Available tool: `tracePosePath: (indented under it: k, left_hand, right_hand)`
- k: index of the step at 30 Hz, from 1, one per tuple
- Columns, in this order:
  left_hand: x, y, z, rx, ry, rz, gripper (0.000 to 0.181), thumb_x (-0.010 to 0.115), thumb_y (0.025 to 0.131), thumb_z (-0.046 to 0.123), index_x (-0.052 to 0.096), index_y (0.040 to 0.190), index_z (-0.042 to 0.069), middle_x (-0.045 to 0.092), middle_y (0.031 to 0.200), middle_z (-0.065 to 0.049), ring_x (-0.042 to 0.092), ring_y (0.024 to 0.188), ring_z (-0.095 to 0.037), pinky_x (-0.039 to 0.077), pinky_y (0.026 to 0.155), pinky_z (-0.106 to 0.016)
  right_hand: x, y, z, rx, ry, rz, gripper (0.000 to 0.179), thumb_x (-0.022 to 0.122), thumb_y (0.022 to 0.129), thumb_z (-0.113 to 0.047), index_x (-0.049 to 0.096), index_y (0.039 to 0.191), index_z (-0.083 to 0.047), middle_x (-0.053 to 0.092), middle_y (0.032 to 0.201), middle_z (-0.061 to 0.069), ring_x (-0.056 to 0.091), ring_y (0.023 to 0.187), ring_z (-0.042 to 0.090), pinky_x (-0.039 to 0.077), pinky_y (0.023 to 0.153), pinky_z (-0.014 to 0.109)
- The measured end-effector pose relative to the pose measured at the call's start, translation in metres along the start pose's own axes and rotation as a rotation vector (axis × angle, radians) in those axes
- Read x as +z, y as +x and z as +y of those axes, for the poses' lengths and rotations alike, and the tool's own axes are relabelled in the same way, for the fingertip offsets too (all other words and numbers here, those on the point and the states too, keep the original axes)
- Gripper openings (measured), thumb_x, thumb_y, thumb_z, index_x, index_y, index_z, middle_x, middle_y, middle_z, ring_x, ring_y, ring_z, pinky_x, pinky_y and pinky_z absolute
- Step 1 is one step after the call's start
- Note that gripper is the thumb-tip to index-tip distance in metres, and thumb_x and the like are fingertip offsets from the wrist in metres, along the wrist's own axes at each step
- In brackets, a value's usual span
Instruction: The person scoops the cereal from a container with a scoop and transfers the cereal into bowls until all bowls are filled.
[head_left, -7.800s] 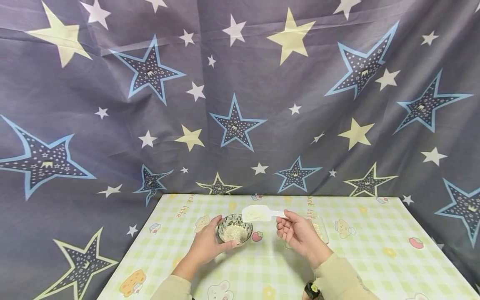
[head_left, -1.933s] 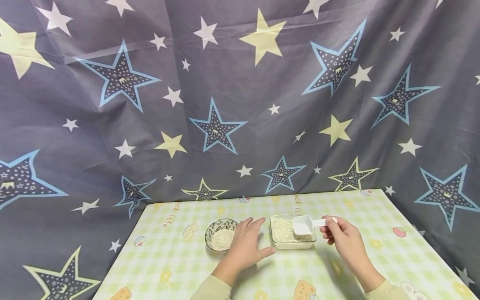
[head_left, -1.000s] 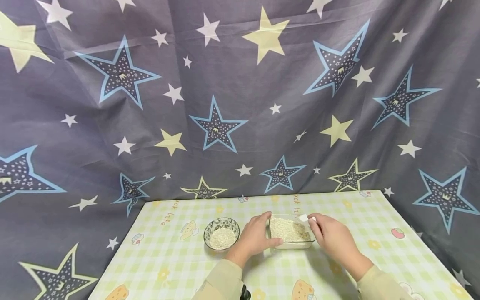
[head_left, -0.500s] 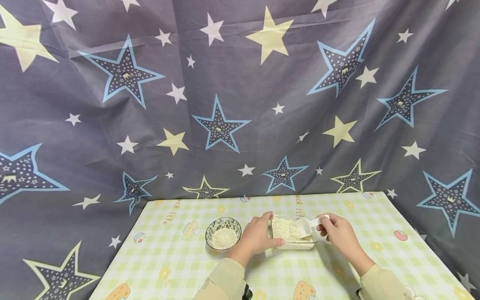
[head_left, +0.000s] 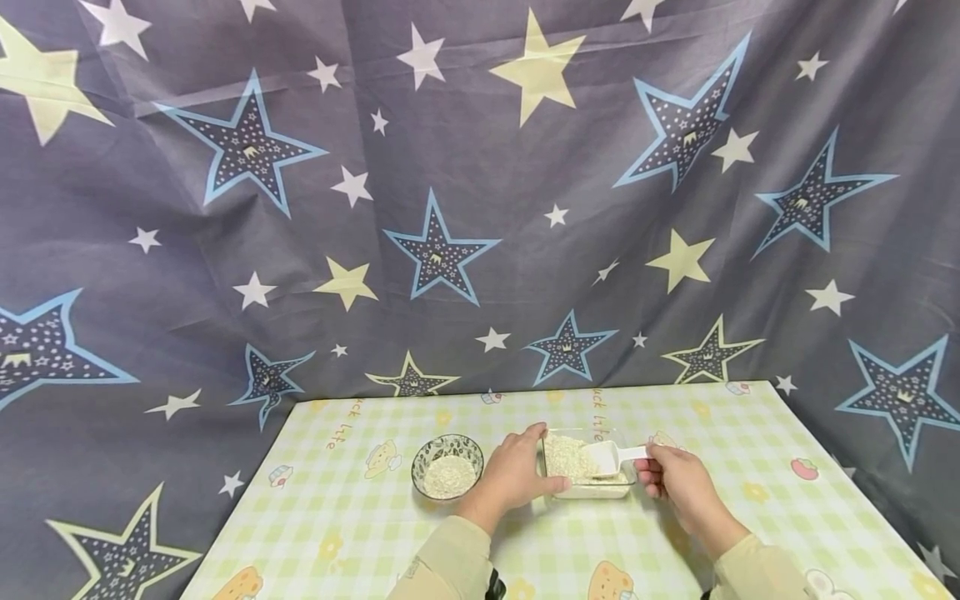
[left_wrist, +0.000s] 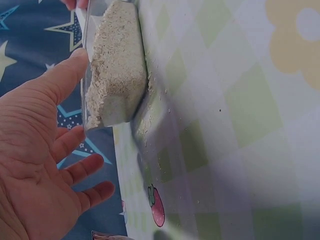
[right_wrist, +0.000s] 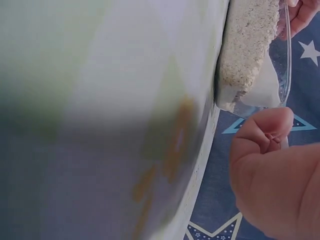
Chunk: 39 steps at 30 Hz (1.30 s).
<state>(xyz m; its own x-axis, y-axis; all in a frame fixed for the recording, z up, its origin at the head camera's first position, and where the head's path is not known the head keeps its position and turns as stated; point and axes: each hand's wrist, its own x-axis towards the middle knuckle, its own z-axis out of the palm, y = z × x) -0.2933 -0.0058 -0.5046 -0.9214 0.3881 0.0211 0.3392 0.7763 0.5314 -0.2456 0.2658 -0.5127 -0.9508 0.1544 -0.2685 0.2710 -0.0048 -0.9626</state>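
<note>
A clear glass container (head_left: 592,492) holds a heap of pale, oat-like flakes (left_wrist: 117,50). My left hand (head_left: 513,479) holds its left end, thumb at the near rim and index finger at the far corner; the other fingers spread loosely in the left wrist view. My right hand (head_left: 682,487) pinches the handle of a white scoop (head_left: 602,458) at the container's right end. The scoop's bowl lies among the flakes, seen through the glass wall in the right wrist view. Left of my left hand stands a small patterned bowl (head_left: 422,458) with similar flakes in it.
A green-and-white checked cloth (head_left: 360,517) with cartoon prints covers the table. Scattered flakes (left_wrist: 150,87) lie on it beside the container. A dark star-print curtain (head_left: 480,150) hangs behind the table's far edge.
Earlier the scoop was beside the bowl, which my left hand held. Both hands moved right to the container; the scoop dug into the flakes, then its bowl came back into sight.
</note>
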Motion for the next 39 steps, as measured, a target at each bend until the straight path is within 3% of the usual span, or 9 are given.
tracePosePath:
  k: [6, 13, 19, 24, 31, 39]
  left_hand:
    - [-0.001, -0.002, 0.0, 0.002, -0.005, -0.005, 0.103, 0.088, 0.084, 0.056, 0.041, 0.164, 0.012, 0.062, 0.154, -0.009, 0.058, 0.139, -0.035, 0.052, 0.116, -0.054]
    - [-0.002, -0.003, 0.001, -0.009, -0.008, -0.008, 0.103, 0.088, 0.084, 0.056, 0.04, 0.165, 0.013, 0.062, 0.152, -0.013, 0.059, 0.137, -0.037, 0.052, 0.115, -0.056]
    - [-0.001, -0.004, 0.001, 0.019, 0.013, 0.01, 0.101, 0.087, 0.086, 0.053, 0.04, 0.164, 0.01, 0.062, 0.152, -0.015, 0.058, 0.139, -0.038, 0.05, 0.117, -0.056]
    - [-0.005, -0.012, -0.004, 0.067, 0.04, 0.068, 0.096, 0.084, 0.089, 0.055, 0.042, 0.164, 0.012, 0.06, 0.156, -0.012, 0.056, 0.143, -0.037, 0.048, 0.119, -0.058]
    - [-0.035, -0.034, -0.036, 0.087, 0.011, 0.169, 0.095, 0.083, 0.088, 0.057, 0.044, 0.162, 0.011, 0.057, 0.159, -0.013, 0.051, 0.148, -0.038, 0.041, 0.124, -0.063]
    - [-0.064, -0.068, -0.099, -0.011, 0.011, 0.266, 0.102, 0.088, 0.082, 0.057, 0.044, 0.162, 0.01, 0.056, 0.159, -0.017, 0.05, 0.149, -0.042, 0.04, 0.124, -0.064]
  right_hand:
    - [-0.008, -0.002, 0.004, 0.031, 0.122, -0.002, 0.032, 0.039, 0.116, -0.025, 0.059, 0.12, 0.0, 0.07, 0.083, -0.005, 0.062, 0.071, 0.005, 0.058, 0.062, 0.02]
    - [-0.015, -0.002, 0.009, 0.12, 0.426, -0.052, 0.022, 0.037, 0.117, -0.026, 0.046, 0.132, -0.013, 0.067, 0.087, -0.006, 0.062, 0.075, 0.002, 0.057, 0.069, 0.017]
    - [-0.016, 0.0, 0.007, 0.176, 0.678, -0.097, 0.016, 0.035, 0.117, -0.025, 0.048, 0.117, -0.015, 0.065, 0.086, -0.004, 0.06, 0.074, 0.004, 0.053, 0.07, 0.016]
    - [-0.015, -0.001, 0.002, 0.175, 0.746, -0.132, 0.018, 0.035, 0.117, -0.025, 0.049, 0.115, -0.014, 0.064, 0.088, -0.003, 0.059, 0.075, 0.005, 0.052, 0.07, 0.017]
    - [-0.013, -0.003, -0.006, 0.159, 0.744, -0.152, 0.02, 0.037, 0.117, -0.025, 0.051, 0.112, -0.013, 0.063, 0.088, -0.003, 0.059, 0.075, 0.005, 0.052, 0.069, 0.017]
    - [-0.007, -0.006, -0.015, 0.144, 0.71, -0.186, 0.024, 0.036, 0.117, -0.027, 0.052, 0.11, -0.011, 0.064, 0.089, -0.003, 0.06, 0.077, 0.005, 0.052, 0.069, 0.017]
